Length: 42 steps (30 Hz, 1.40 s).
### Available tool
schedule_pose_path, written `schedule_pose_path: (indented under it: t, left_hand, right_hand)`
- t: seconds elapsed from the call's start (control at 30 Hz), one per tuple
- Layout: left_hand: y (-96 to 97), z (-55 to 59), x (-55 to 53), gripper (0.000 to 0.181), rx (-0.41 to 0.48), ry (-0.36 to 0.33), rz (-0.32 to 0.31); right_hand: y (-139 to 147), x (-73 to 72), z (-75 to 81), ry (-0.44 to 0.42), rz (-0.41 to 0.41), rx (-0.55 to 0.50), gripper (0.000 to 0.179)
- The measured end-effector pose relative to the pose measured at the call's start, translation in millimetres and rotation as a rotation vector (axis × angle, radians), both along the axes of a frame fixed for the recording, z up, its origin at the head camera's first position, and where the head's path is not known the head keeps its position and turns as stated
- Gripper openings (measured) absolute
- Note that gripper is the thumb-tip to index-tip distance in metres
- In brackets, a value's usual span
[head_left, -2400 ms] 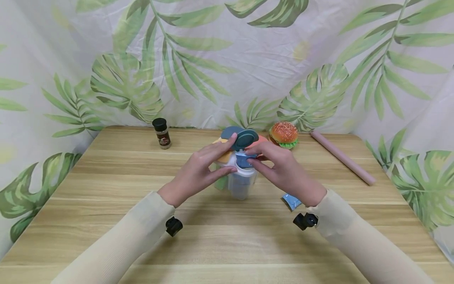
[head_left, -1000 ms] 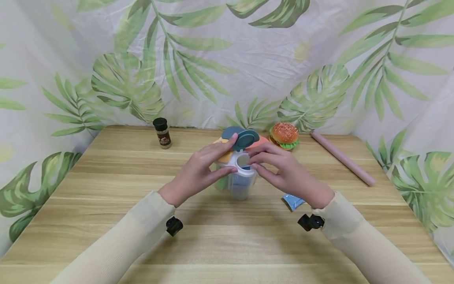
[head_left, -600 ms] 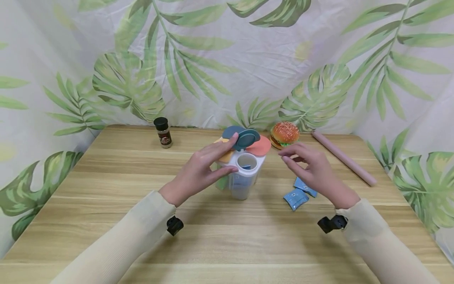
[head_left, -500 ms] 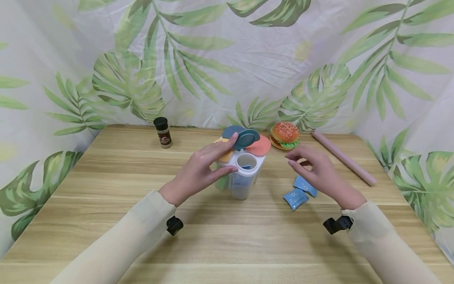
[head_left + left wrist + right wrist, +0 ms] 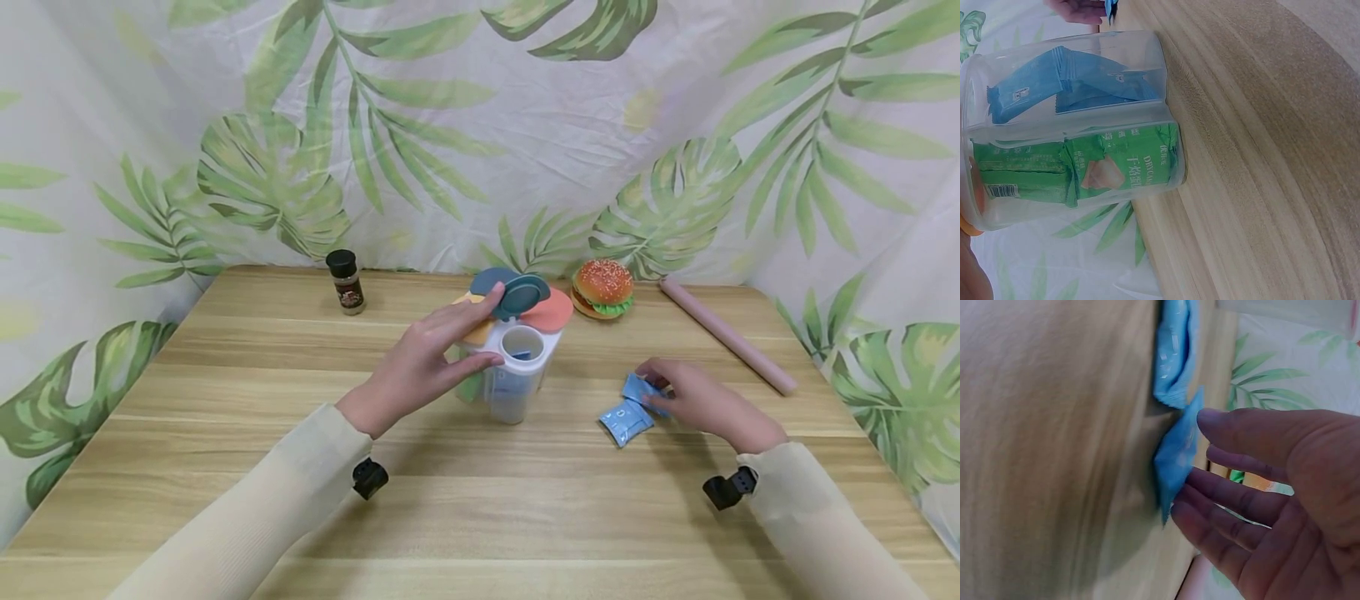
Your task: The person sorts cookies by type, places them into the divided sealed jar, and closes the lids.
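Observation:
On the table stands a clear storage container (image 5: 509,396) with several compartments and coloured flip lids. Its dark green lid (image 5: 521,296) is up, above a round opening with a blue packet inside. My left hand (image 5: 423,362) holds the container's top, thumb at the white rim and fingers beside the raised lid. Through its wall, the left wrist view shows blue packets (image 5: 1029,87) and green packets (image 5: 1110,165) in separate compartments. My right hand (image 5: 697,400) has thumb and fingers at opposite edges of a small blue packet (image 5: 1179,453). A second blue packet (image 5: 626,422) lies against it.
A toy hamburger (image 5: 602,287) sits behind the container on the right. A pink roll (image 5: 726,335) lies along the right side. At the back left stands a black-capped spice jar (image 5: 347,282). A leaf-patterned cloth (image 5: 420,108) hangs behind the wooden table (image 5: 465,517).
My right hand put a blue packet into the opening, moved right and came down onto one of the two packets on the table. My left hand stayed on the container.

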State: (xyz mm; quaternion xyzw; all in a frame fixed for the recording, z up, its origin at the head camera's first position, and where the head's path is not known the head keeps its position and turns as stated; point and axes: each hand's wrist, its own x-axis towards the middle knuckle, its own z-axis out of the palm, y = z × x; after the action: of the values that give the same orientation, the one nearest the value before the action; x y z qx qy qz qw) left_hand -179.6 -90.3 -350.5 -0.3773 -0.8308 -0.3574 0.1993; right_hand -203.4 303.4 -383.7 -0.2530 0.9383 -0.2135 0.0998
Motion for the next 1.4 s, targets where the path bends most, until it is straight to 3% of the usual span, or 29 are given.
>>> schedule_pose_path:
  t: [0.47,0.9,1.13,1.4]
  left_hand:
    - [0.8,0.2,0.7,0.086,-0.003,-0.007,0.002]
    - [0.7,-0.7,1.4,0.086,-0.007,-0.018,0.016]
    - [-0.3,-0.8,2.4,0.085,-0.006,-0.024,0.019]
    - [0.2,0.7,2.5,0.086,-0.007,-0.025,0.016]
  right_hand:
    - [3,-3.7,-11.2,0.027,-0.043,-0.009,0.036]
    - [7,-6.5,-7.4,0.005,-0.072,0.016,0.044]
    - [9,-5.7,-4.8,0.025,-0.084,-0.036,0.028]
    - [4,-3.3,6.3,0.151,-0.094,-0.126,0.013]
